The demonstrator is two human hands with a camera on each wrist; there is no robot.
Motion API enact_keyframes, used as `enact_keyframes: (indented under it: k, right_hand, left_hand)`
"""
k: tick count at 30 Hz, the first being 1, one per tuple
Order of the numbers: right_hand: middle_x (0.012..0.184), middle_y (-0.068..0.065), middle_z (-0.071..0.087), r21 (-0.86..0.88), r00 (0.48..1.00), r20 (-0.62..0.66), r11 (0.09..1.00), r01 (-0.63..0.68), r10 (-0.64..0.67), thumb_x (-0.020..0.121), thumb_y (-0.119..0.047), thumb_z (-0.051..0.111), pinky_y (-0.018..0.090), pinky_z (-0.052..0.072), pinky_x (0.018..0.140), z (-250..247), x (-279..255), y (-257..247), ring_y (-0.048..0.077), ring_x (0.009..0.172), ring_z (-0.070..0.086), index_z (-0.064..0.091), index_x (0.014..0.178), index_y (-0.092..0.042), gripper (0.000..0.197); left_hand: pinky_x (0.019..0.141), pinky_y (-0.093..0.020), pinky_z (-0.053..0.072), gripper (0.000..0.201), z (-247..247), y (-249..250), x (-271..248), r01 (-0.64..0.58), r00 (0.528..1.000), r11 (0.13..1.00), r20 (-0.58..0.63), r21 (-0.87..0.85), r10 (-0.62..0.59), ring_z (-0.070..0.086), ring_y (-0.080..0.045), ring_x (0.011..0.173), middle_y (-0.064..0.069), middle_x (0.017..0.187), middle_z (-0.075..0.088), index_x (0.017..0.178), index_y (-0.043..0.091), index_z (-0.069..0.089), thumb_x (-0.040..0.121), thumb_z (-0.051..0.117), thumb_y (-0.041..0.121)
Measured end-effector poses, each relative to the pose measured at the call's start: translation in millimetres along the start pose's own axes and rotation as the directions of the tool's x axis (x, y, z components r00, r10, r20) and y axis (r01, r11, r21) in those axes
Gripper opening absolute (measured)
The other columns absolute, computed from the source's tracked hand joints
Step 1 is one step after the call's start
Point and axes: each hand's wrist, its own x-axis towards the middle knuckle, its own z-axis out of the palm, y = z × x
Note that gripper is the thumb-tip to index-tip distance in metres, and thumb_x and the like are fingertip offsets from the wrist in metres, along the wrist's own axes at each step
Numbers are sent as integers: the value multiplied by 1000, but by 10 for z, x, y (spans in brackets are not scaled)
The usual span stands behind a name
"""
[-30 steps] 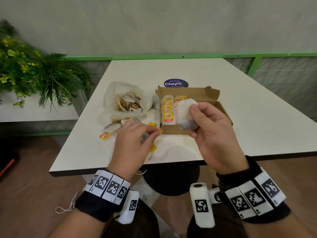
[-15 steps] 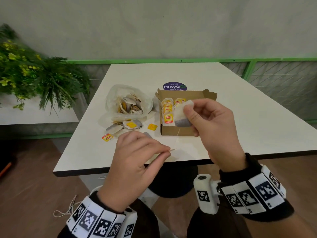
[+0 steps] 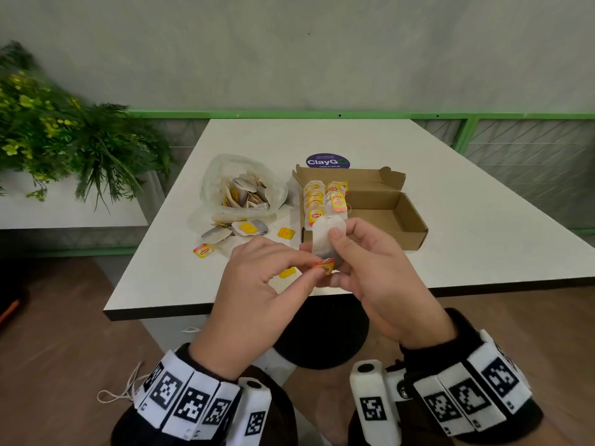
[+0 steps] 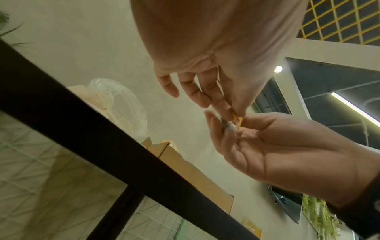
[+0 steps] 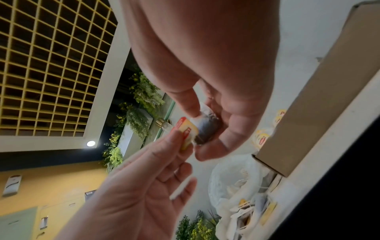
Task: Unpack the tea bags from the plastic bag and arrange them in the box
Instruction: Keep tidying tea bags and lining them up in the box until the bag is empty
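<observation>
My right hand [image 3: 351, 252] pinches a white tea bag [image 3: 326, 235] upright above the table's near edge, in front of the cardboard box [image 3: 412, 233]. Thumb and forefinger of my left hand [image 3: 302, 268] pinch that bag's yellow-and-red tag [image 3: 324, 264] right against the bag's lower end. In the right wrist view the tag [image 5: 186, 132] touches the dark tea-filled end of the bag [image 5: 207, 128]. Several tagged tea bags [image 3: 317, 201] lie in rows in the box's left part. The clear plastic bag [image 3: 241, 188] with more tea bags lies left of the box.
Loose tea bags [image 3: 231, 230] and yellow tags [image 3: 203, 251] are scattered on the white table [image 3: 483, 246] between the plastic bag and my hands. A purple sticker [image 3: 326, 160] lies behind the box. A plant [image 3: 64, 136] stands left; a green rail runs behind the table.
My left hand, which had pulled the string out toward me, has come back up to the tea bag with the tag. The right hand has lowered the bag slightly toward the table edge.
</observation>
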Motion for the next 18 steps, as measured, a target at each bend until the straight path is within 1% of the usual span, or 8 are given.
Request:
enact_keyframes:
  k: [2, 3, 5, 7, 10, 13, 16, 18]
  right_hand:
    - [92, 15, 74, 11, 1000, -6, 1000, -29, 29, 99, -18, 55, 35, 54, 57, 6, -17, -1, 23, 72, 68, 56, 113, 5, 27]
    - [88, 14, 72, 18, 999, -16, 999, -40, 40, 96, -18, 59, 33, 50, 53, -1, -16, 2, 21, 69, 65, 57, 112, 5, 29]
    - [86, 14, 70, 42, 997, -23, 997, -70, 71, 90, -22, 64, 30, 47, 49, -19, -13, -1, 19, 67, 63, 60, 111, 2, 32]
    - [87, 13, 69, 95, 994, 10, 990, -108, 108, 87, -24, 67, 28, 47, 50, -38, -12, -8, 19, 68, 63, 62, 114, -2, 35]
    - [89, 13, 68, 219, 980, 111, 958, -185, 164, 87, -14, 67, 26, 49, 55, -73, -21, -26, 17, 70, 64, 61, 119, -1, 35]
    - [90, 16, 68, 311, 960, 185, 914, -262, 213, 84, -2, 66, 24, 53, 58, -140, -25, -45, 17, 68, 65, 60, 122, 0, 39]
    - [83, 16, 66, 324, 951, 213, 902, -285, 224, 81, 7, 64, 22, 56, 60, -212, -36, -53, 17, 64, 64, 61, 121, 1, 40]
    - [80, 15, 65, 312, 957, 192, 911, -271, 219, 79, 8, 65, 22, 56, 60, -245, -37, -44, 17, 66, 63, 62, 118, 1, 40]
  left_hand:
    - [87, -40, 51, 11, -3, 40, 1, 121, 993, 988, 13, -99, -120, 65, -18, 92, 20, 87, 73, 94, 41, 78, 83, 79, 38]
    - [88, -36, 52, 13, -11, 59, 6, 182, 983, 972, 23, -147, -181, 66, -19, 92, 17, 85, 73, 94, 40, 79, 83, 83, 35]
    - [89, -32, 51, 15, -31, 72, 23, 270, 963, 934, 44, -235, -267, 68, -17, 88, 9, 80, 75, 94, 33, 81, 81, 84, 26]
    - [91, -34, 52, 17, -57, 65, 43, 318, 947, 901, 59, -294, -315, 69, -20, 85, 4, 77, 75, 96, 26, 79, 80, 83, 25]
    - [91, -38, 53, 35, -73, 49, 68, 401, 915, 824, 133, -400, -381, 72, -24, 86, -5, 78, 76, 107, 25, 74, 74, 84, 30]
    - [84, -29, 54, 49, -75, 73, 89, 493, 869, 720, 233, -488, -436, 72, -18, 82, -13, 83, 77, 118, 19, 67, 71, 81, 24]
    - [74, -19, 53, 49, -91, 74, 99, 536, 841, 650, 276, -539, -465, 71, -13, 78, -10, 80, 77, 120, 14, 66, 73, 78, 17]
    - [73, -17, 53, 47, -96, 50, 104, 557, 827, 624, 291, -549, -482, 71, -11, 78, -8, 79, 77, 120, 13, 67, 74, 76, 16]
